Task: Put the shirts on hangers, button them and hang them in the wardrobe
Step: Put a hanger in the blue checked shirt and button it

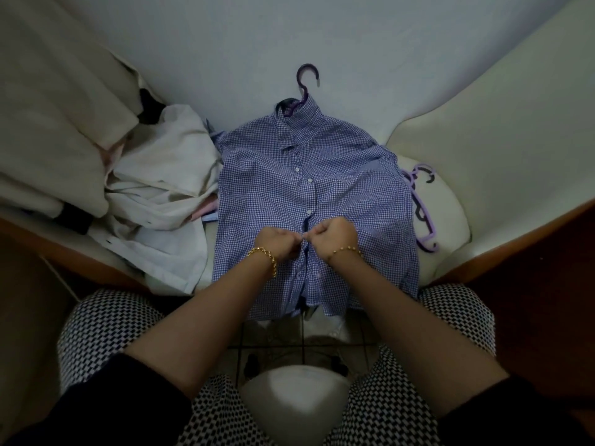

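A blue checked shirt [267, 188] on a purple hanger [307, 75] lies flat at the bed's [225, 43] near edge, its hem hanging over. The left hand [280, 244] and right hand [335, 235] both pinch its front placket midway down, seemingly at a button. Pale shirts [161, 175] are piled at the left edge and spare hangers [421, 201] lie to the right.

Head camera looks steeply down, close over the bed [354, 43].

The shirt [264, 188] is being flanked on the bed [257, 59] by a clothes pile [161, 188] at nine o'clock and hangers [421, 204] at three o'clock.
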